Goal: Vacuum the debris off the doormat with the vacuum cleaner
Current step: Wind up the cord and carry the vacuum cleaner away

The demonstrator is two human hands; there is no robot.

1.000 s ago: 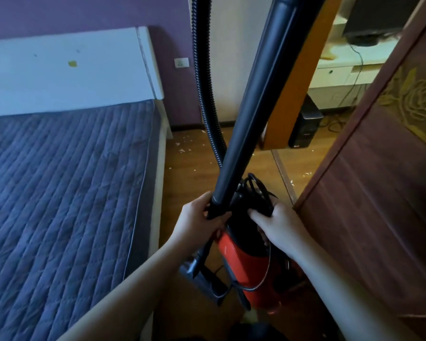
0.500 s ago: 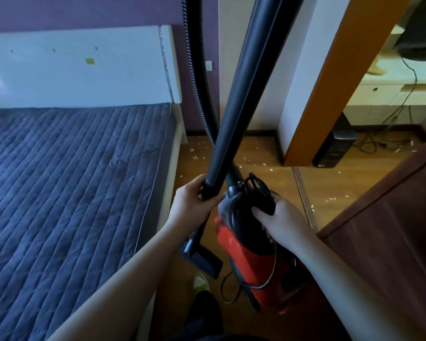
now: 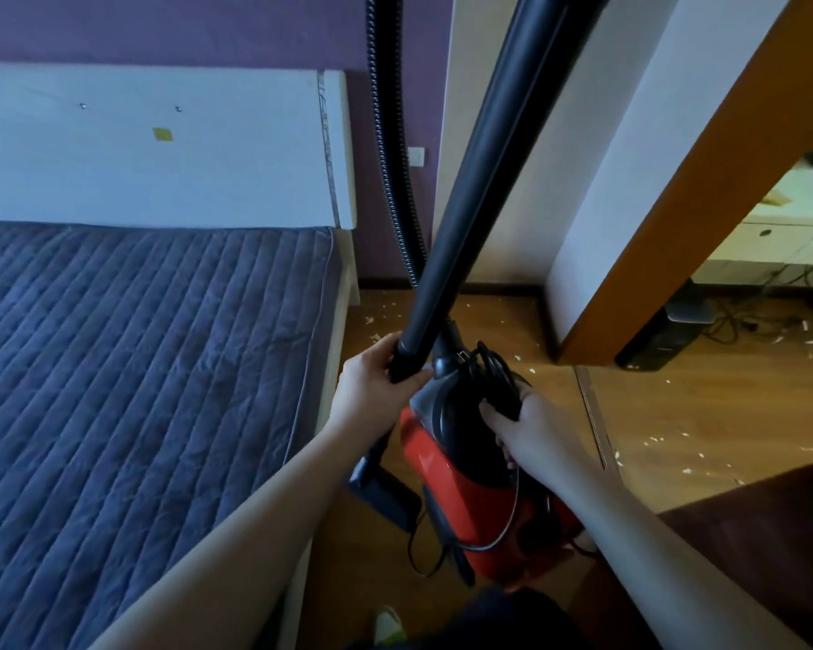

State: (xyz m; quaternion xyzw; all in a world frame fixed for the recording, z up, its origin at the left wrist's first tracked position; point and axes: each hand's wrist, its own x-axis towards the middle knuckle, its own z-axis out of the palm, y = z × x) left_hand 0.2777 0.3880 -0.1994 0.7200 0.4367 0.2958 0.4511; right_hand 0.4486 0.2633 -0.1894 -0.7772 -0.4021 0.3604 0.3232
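Gripping the black tube (image 3: 482,180) near its lower end, our left hand (image 3: 372,391) curls round it, thumb on the near side. Our right hand (image 3: 522,429) clasps the handle on top of the red vacuum (image 3: 461,499) together with a bundle of black cord (image 3: 494,377). The vacuum hangs above the wood floor (image 3: 705,415), between the bed (image 3: 137,368) on the left and a dark door (image 3: 770,532) at lower right. The tube slants up and to the right, out past the top edge. A ribbed hose (image 3: 390,147) rises behind it along the purple wall (image 3: 207,25). Below our left hand a black nozzle (image 3: 386,494) sits low beside the red body. Loose cord loops under the vacuum. Pale debris (image 3: 667,443) lies scattered over the floor, some near the bed's corner, more beyond the orange door frame (image 3: 705,180). A dark box (image 3: 662,335) stands on the floor past that frame. We see no doormat. A shoe tip (image 3: 388,623) shows at the bottom edge.
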